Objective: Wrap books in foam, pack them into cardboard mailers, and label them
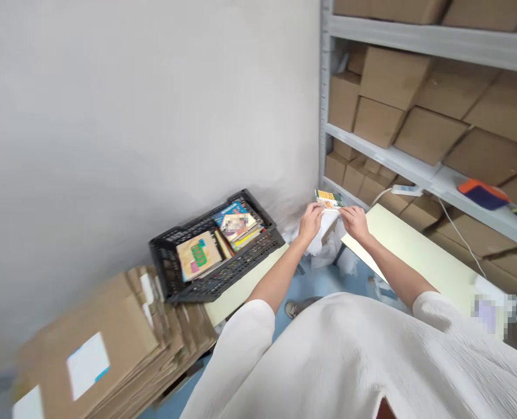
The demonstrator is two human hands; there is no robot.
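Observation:
Out in front of me, both hands hold a small book (329,198) with a yellow, green and white cover. My left hand (311,222) is closed on its left edge. At the opposite edge, the fingers of my right hand (354,223) pinch the book. Beneath it hang or lie crumpled white plastic bags (325,235), partly hidden by my hands. A black plastic crate (230,278) to the left carries several books, among them a beige one with a green print (199,255) and a blue one (231,210).
Flattened cardboard boxes (96,314) are stacked at the lower left. Grey metal shelving (415,166) full of cardboard boxes stands on the right. A pale yellow-green tabletop (409,247) runs below it, with a white cable (459,233) in front of the shelves. The floor (332,282) is blue.

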